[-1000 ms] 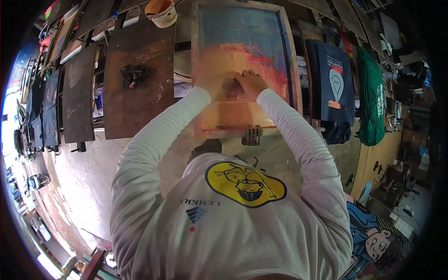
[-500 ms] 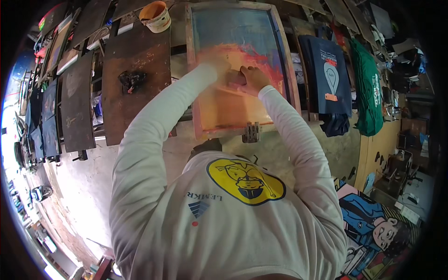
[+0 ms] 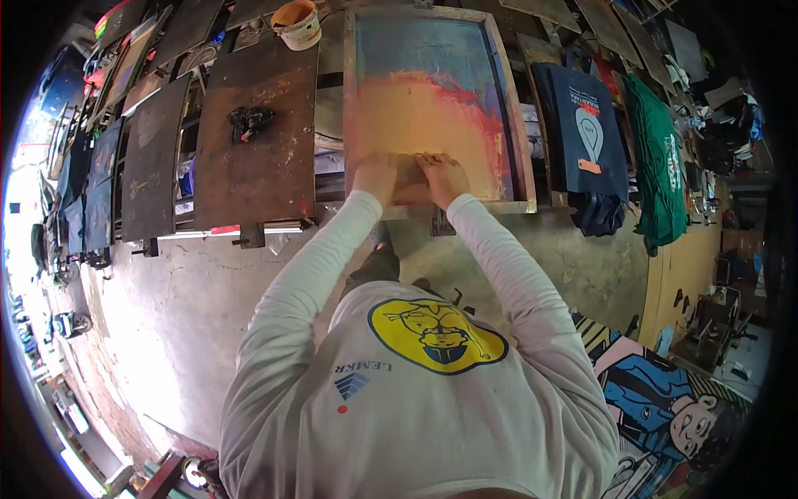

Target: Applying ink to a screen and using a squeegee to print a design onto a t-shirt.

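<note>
A wooden-framed printing screen (image 3: 428,108) lies ahead of me, its mesh smeared with orange ink and red streaks below a blue-grey far part. Near its close end, a brownish squeegee (image 3: 409,172) spans the gap between my hands. My left hand (image 3: 376,175), slightly blurred, is closed on the squeegee's left end. On its right end, my right hand (image 3: 445,178) grips with the fingers bent over the top. What lies beneath the screen is hidden.
To the left, a dark board (image 3: 258,166) bears a crumpled black lump (image 3: 249,124), with an orange-stained bucket (image 3: 297,25) behind. On the right hang a printed navy fabric piece (image 3: 590,137) and a green one (image 3: 657,162). A metal clamp (image 3: 442,222) sits at the screen's near edge.
Both hands and the squeegee have come toward me, from mid-screen to its near end. The ink there looks smoother. The view has shifted slightly.
</note>
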